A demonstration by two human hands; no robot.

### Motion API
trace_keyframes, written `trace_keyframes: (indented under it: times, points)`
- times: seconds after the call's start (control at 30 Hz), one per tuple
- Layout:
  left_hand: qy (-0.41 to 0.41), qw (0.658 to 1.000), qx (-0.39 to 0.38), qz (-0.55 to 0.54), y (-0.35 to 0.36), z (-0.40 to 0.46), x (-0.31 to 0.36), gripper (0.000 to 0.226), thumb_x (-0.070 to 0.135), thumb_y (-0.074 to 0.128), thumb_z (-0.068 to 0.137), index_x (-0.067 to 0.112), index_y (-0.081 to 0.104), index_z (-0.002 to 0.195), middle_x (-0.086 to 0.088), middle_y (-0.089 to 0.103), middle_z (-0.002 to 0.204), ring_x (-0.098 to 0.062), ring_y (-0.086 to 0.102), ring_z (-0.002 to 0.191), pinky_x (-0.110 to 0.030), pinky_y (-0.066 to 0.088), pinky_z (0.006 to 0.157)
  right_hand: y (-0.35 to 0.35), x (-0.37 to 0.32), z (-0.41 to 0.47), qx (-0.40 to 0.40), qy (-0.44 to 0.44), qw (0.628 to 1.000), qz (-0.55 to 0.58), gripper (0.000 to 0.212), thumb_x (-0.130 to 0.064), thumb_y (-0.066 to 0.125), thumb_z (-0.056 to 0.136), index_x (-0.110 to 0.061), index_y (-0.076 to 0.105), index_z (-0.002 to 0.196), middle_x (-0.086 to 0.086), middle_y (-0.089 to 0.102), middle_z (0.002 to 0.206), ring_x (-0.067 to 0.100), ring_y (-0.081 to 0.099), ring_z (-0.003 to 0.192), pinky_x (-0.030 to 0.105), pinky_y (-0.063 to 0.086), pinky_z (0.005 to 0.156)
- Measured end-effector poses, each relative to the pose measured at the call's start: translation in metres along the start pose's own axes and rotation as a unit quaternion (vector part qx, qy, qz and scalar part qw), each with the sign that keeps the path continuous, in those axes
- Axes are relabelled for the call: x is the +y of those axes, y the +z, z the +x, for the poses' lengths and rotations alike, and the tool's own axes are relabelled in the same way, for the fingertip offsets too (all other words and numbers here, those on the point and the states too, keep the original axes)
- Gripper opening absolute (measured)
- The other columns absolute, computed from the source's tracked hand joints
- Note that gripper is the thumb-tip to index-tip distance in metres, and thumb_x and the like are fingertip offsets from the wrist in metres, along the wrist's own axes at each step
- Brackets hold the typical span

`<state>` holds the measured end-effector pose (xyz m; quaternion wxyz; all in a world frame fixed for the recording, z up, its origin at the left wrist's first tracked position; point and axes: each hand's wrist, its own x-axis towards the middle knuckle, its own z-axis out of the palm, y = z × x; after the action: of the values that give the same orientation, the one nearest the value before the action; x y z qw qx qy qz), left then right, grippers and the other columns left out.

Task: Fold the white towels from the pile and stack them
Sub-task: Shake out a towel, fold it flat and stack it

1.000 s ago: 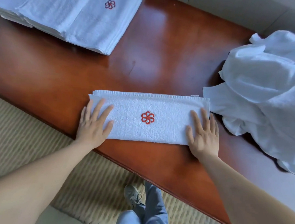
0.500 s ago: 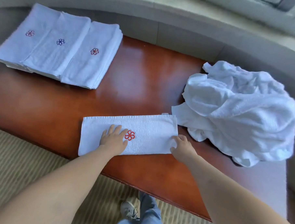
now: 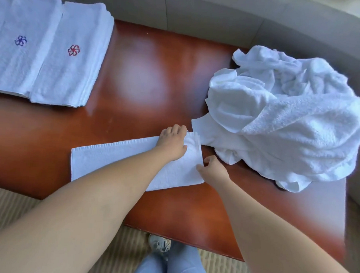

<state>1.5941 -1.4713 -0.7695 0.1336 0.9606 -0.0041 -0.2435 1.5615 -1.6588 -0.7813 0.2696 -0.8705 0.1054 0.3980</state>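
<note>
The folded towel (image 3: 103, 160) is pinched at its right end by both the left hand (image 3: 171, 143) and the right hand (image 3: 211, 170), so a fold leftward is judged next.

A person folds a white towel (image 3: 112, 160) lying as a long strip near the front edge of a red-brown wooden table (image 3: 148, 77). The left hand (image 3: 172, 143) reaches across the strip and grips its far right corner, fingers curled over the edge. The right hand (image 3: 211, 170) pinches the towel's right end just beside it. To the right, touching the strip's end, sits a crumpled pile (image 3: 289, 120) of white towels. At the table's far left, 2 stacks (image 3: 48, 52) of folded towels lie side by side, one marked with a blue flower emblem, the other with a red one. Below the table edge, striped carpet (image 3: 4, 207), blue trousers and a shoe (image 3: 159, 243) show.
</note>
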Motion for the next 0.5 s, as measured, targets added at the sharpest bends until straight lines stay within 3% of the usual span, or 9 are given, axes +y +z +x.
trace_keyframes:
  times: [0.1, 0.17, 0.2, 0.27, 0.3, 0.43, 0.5]
  points:
    - [-0.004, 0.998, -0.040, 0.043, -0.013, 0.024, 0.016, 0.058, 0.026, 0.061, 0.089, 0.014, 0.032, 0.138, -0.011, 0.056, 0.117, -0.034, 0.054, 0.109, -0.040, 0.040, 0.096, 0.001, 0.005, 0.001, 0.015, -0.005, 1.000, 0.023, 0.037, -0.039, 0.062, 0.089, -0.021, 0.050, 0.120, -0.007, 0.064, 0.090, 0.014, 0.062, 0.080, 0.030, 0.046, 0.061]
    - [-0.028, 0.993, -0.105, 0.049, -0.023, 0.039, 0.023, 0.063, 0.018, 0.058, 0.084, 0.014, 0.031, 0.142, -0.005, 0.058, 0.097, -0.031, 0.056, 0.091, -0.039, 0.041, 0.082, 0.002, 0.008, 0.002, 0.017, -0.015, 0.999, 0.027, 0.039, -0.038, 0.064, 0.087, -0.024, 0.049, 0.119, -0.006, 0.065, 0.086, 0.013, 0.063, 0.076, 0.030, 0.046, 0.060]
    - [-0.037, 0.989, -0.137, 0.044, -0.027, 0.045, 0.024, 0.055, 0.015, 0.056, 0.083, 0.014, 0.039, 0.136, -0.002, 0.056, 0.090, -0.028, 0.055, 0.083, -0.037, 0.040, 0.076, 0.002, 0.010, 0.002, 0.015, -0.024, 0.999, 0.026, 0.040, -0.039, 0.065, 0.086, -0.026, 0.048, 0.120, -0.005, 0.065, 0.083, 0.013, 0.064, 0.074, 0.030, 0.047, 0.059]
    - [-0.036, 0.980, -0.188, 0.049, -0.036, 0.056, 0.025, 0.017, 0.014, 0.057, 0.082, 0.013, 0.055, 0.099, -0.001, 0.055, 0.085, -0.023, 0.052, 0.072, -0.033, 0.040, 0.064, 0.000, 0.013, 0.003, 0.007, -0.043, 0.999, 0.022, 0.044, -0.039, 0.067, 0.083, -0.030, 0.045, 0.120, -0.004, 0.066, 0.081, 0.012, 0.064, 0.071, 0.030, 0.048, 0.057]
    - [-0.025, 0.976, -0.209, 0.053, -0.041, 0.059, 0.024, 0.006, 0.014, 0.059, 0.083, 0.013, 0.054, 0.085, -0.001, 0.054, 0.082, -0.021, 0.049, 0.068, -0.031, 0.039, 0.061, -0.002, 0.014, 0.003, 0.001, -0.049, 0.999, 0.022, 0.046, -0.040, 0.069, 0.082, -0.031, 0.044, 0.120, -0.005, 0.065, 0.082, 0.012, 0.064, 0.071, 0.030, 0.047, 0.058]
    - [0.042, 0.969, -0.239, 0.041, -0.063, 0.060, 0.016, 0.023, 0.021, 0.069, 0.084, 0.019, 0.047, 0.078, 0.002, 0.050, 0.081, -0.019, 0.045, 0.068, -0.031, 0.034, 0.060, -0.009, 0.016, 0.001, -0.021, -0.060, 0.997, 0.034, 0.049, -0.041, 0.074, 0.079, -0.033, 0.046, 0.119, -0.004, 0.064, 0.087, 0.012, 0.064, 0.076, 0.026, 0.044, 0.059]
    - [0.068, 0.969, -0.237, 0.030, -0.075, 0.054, 0.012, 0.025, 0.020, 0.070, 0.082, 0.019, 0.046, 0.076, -0.003, 0.052, 0.085, -0.021, 0.043, 0.068, -0.033, 0.032, 0.059, -0.010, 0.013, 0.002, -0.043, -0.055, 0.997, 0.020, 0.038, -0.039, 0.075, 0.076, -0.028, 0.054, 0.106, -0.002, 0.062, 0.090, 0.014, 0.061, 0.073, 0.025, 0.040, 0.057]
